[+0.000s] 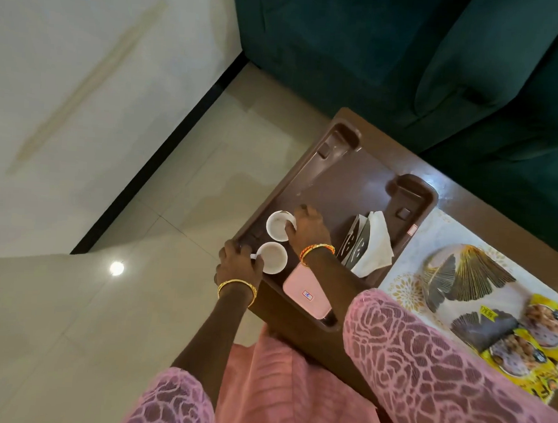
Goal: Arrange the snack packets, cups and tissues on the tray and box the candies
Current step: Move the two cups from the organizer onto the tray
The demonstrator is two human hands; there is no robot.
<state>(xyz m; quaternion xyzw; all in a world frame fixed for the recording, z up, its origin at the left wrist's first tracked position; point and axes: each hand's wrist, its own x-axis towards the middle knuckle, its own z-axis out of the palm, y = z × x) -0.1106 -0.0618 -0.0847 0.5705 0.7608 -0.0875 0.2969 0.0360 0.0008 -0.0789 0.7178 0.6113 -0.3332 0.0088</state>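
Note:
A dark brown tray lies on the table. Two white cups stand at its left side. My left hand grips the near cup at its handle. My right hand holds the far cup at its rim. White tissues stick up from a dark patterned holder on the tray's right side. A pale pink box lies at the tray's near end, partly under my right forearm. Yellow snack packets lie on the table to the right, off the tray.
A patterned table mat carries gold and grey leaf-shaped dishes. A dark green sofa stands beyond the table. Glossy tiled floor lies to the left. The tray's far half is bare.

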